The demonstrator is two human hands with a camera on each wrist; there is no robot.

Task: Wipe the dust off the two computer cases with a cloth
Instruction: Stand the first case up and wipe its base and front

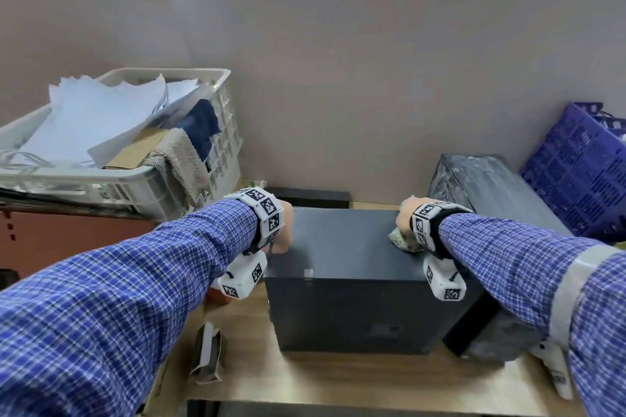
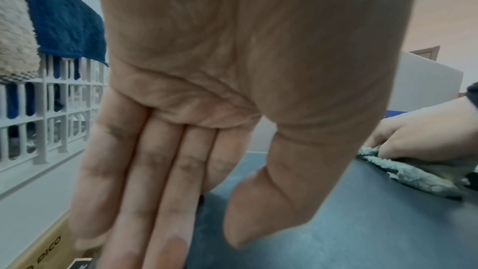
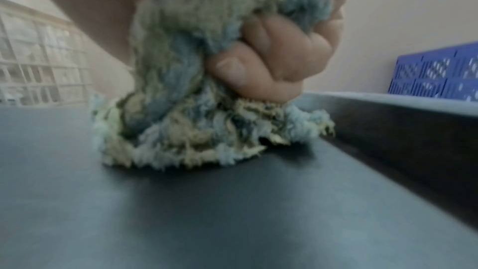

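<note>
Two cases: right hand [image 1: 406, 213] grips cloth [image 1: 403, 240] bunched at near case's [image 1: 338, 247] far right corner; dusty case [image 1: 487, 186] lies rightward; left hand [image 2: 207, 109] flat.

Smooth matt dark computer case [image 1: 342, 240]; shaggy, rough pale-green cloth [image 3: 181, 126]; dusty, streaked second case [image 1: 491, 179]; light wood-grain tabletop [image 1: 305, 376]; slotted plastic crates, grey [image 1: 135, 186] and blue [image 1: 576, 173].

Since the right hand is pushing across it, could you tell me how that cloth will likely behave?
The cloth looks floppy: it bunches in the right hand. Its fluffy pile probably drags rather than slips on the case top.
</note>
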